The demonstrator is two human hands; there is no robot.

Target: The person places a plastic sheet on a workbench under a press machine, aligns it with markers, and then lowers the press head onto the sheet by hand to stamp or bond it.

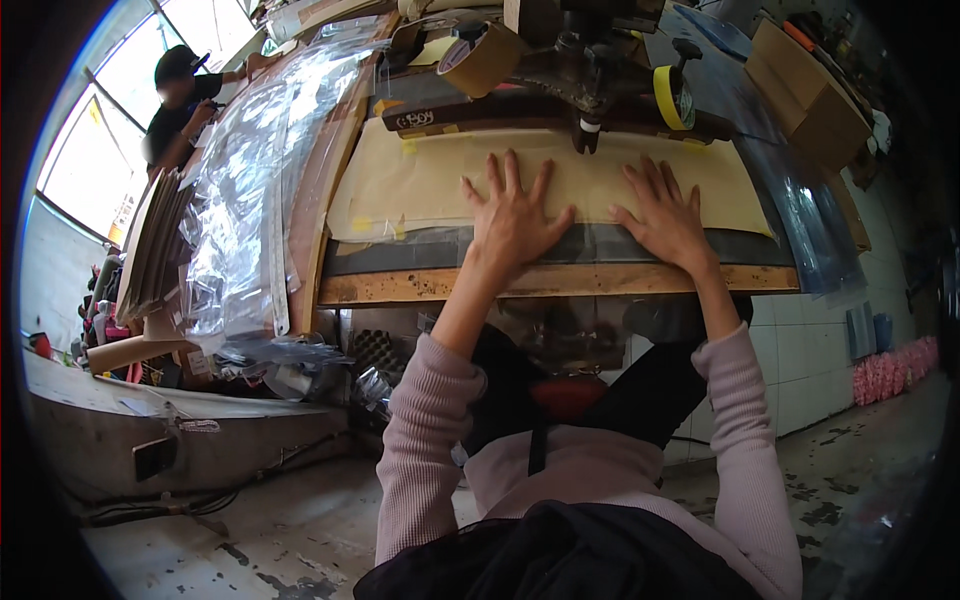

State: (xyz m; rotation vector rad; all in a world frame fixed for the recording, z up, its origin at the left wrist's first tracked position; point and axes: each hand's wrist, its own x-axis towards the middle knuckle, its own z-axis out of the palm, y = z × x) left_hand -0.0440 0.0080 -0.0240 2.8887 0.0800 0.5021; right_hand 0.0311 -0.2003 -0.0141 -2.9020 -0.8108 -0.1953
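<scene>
A wide pale yellow sheet (375, 190) lies across the table in front of me, with small bits of yellow tape along its edges. Flat on its left-middle part rests my left hand (515, 220), fingers spread. To the right, my right hand (662, 218) presses on the same sheet, its fingers stretched out and slightly apart. Neither hand grips anything. Beneath the sheet's near edge a dark grey surface (400, 258) shows, bordered by a worn wooden edge (400, 289). Just beyond my fingertips a dark metal press bar (560, 112) spans the table.
A brown tape roll (485, 60) and a yellow tape roll (664, 98) hang at the bar. Clear plastic sheets (235, 190) with a long metal ruler (279, 270) cover the left. Blue-tinted plastic (815, 225) and a cardboard box (800, 95) are right. Another person (178, 115) stands far left.
</scene>
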